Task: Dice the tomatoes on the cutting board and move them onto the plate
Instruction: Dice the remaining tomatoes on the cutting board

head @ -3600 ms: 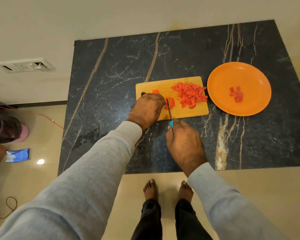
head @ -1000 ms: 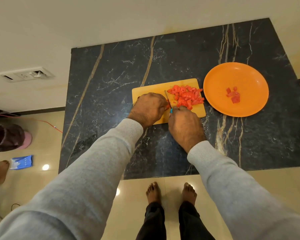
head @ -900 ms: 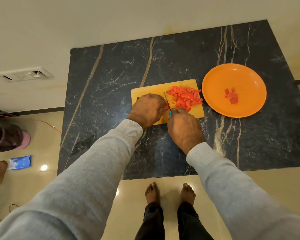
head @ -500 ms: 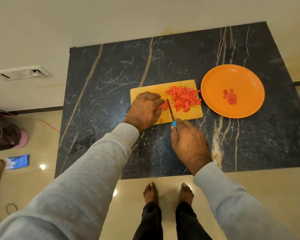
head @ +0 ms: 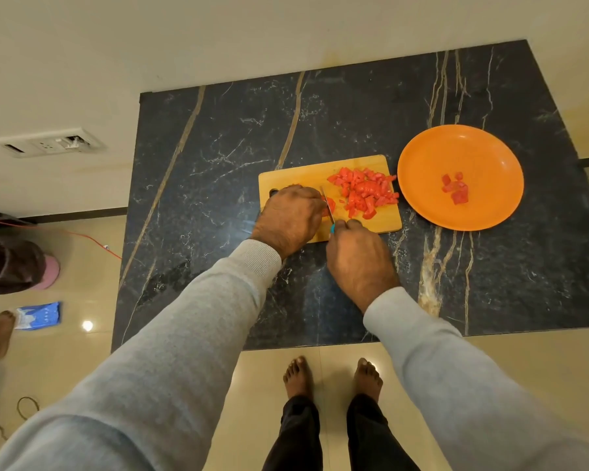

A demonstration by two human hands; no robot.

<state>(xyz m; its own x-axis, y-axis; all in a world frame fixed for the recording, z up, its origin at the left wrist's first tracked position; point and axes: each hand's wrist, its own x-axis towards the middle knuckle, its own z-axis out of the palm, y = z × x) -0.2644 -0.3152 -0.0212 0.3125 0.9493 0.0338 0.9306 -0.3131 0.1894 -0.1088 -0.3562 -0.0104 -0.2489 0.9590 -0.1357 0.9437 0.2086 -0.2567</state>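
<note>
Head view: left hand [head: 291, 215] curls over a tomato piece [head: 330, 206] on the cutting board [head: 296, 171]; right hand [head: 357, 263] grips the knife [head: 328, 203].

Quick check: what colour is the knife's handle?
Light blue: a sliver of the knife handle shows just past the right hand, head view.

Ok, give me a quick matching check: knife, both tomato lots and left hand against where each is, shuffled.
Things: 1 knife; 2 big diced pile; 3 few loose pieces; 4 left hand.
Places: A on the orange plate; B right part of the cutting board; C held by the right hand; D steadying the uncut tomato piece.
Pairs: 1-C, 2-B, 3-A, 4-D.
</note>
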